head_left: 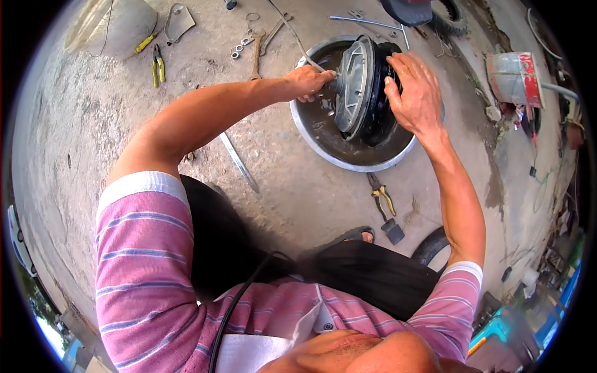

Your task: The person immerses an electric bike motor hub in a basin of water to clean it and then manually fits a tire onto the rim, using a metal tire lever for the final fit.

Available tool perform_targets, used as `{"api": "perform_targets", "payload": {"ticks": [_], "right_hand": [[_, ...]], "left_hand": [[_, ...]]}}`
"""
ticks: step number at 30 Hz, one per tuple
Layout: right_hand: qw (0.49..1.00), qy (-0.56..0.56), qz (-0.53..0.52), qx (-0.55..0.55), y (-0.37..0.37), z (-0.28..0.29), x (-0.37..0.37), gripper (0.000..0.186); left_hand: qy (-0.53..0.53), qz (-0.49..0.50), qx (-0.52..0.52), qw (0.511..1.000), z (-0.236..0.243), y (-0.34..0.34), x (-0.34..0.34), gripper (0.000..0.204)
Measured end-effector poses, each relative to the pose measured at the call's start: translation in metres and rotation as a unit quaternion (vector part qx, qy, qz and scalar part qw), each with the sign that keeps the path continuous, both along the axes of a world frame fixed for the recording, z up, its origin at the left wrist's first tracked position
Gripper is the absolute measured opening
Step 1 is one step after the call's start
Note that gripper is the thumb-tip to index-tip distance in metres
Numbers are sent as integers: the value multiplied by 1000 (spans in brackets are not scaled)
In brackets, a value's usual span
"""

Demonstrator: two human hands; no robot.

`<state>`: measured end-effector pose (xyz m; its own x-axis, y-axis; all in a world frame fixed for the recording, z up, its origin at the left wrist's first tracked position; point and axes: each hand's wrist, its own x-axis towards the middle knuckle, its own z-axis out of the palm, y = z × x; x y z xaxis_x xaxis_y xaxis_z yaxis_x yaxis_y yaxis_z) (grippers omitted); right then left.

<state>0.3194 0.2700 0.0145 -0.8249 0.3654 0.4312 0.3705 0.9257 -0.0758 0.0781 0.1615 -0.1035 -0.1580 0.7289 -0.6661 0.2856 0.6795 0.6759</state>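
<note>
Concrete floor [273, 161]: red-labelled grey bucket [505, 74]; yellow-black pliers [377, 192] beside round metal basin [367, 167].
Left hand [309, 82]: gripping grey-black metal hub [356, 87].
Right hand [415, 93]: open at its side.

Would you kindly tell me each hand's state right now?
Left hand: closed, holding the wheel hub at its centre.
Right hand: open, at the wheel hub's right side.
</note>
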Motion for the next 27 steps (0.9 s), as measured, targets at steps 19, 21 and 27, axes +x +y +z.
{"api": "perform_targets", "payload": {"ticks": [19, 21, 27], "right_hand": [[991, -97, 69, -62, -77, 2, 54, 51], [996, -63, 43, -43, -56, 2, 33, 50], [963, -170, 21, -207, 51, -3, -35, 46]], "left_hand": [[51, -89, 9, 995, 7, -20, 9, 70], [58, -93, 20, 994, 11, -16, 14, 69], [67, -92, 30, 993, 11, -10, 5, 72]]}}
